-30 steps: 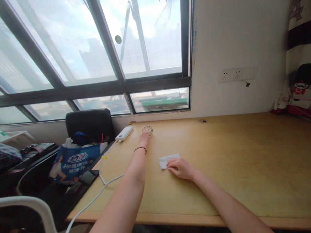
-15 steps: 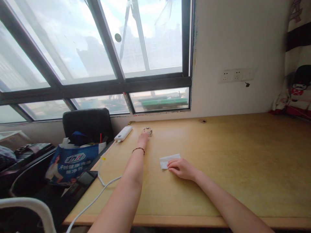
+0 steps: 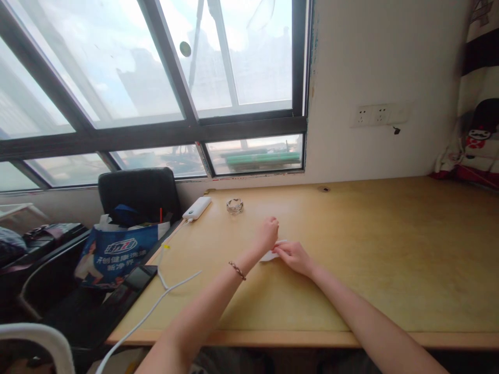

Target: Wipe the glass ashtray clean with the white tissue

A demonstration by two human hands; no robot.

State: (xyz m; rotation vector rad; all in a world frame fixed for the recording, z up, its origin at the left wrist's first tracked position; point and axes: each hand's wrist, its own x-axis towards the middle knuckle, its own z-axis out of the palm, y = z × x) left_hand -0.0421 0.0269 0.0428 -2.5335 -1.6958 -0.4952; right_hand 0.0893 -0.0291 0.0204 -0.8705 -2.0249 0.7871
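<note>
A small folded white tissue (image 3: 268,257) lies on the desk, partly covered by both my hands. My right hand (image 3: 295,257) rests beside it with fingertips pinched on its edge. Just above the tissue, my left hand (image 3: 267,233) is closed; whatever its fingers hold is hidden from this side. A dark braided band circles my left wrist. Farther back on the desk sits a silvery openwork ring (image 3: 235,206), bracelet-like, apart from both hands.
A white power bank (image 3: 197,208) with a white cable (image 3: 159,306) lies along the desk's left edge. Left of the desk (image 3: 370,259) stands a black chair (image 3: 139,195) bearing a blue bag (image 3: 120,254). A window and a wall with sockets (image 3: 370,115) rise behind.
My left hand has left the silvery ring and come right and nearer, to the tissue. My right hand stays at the tissue, which is now more covered.
</note>
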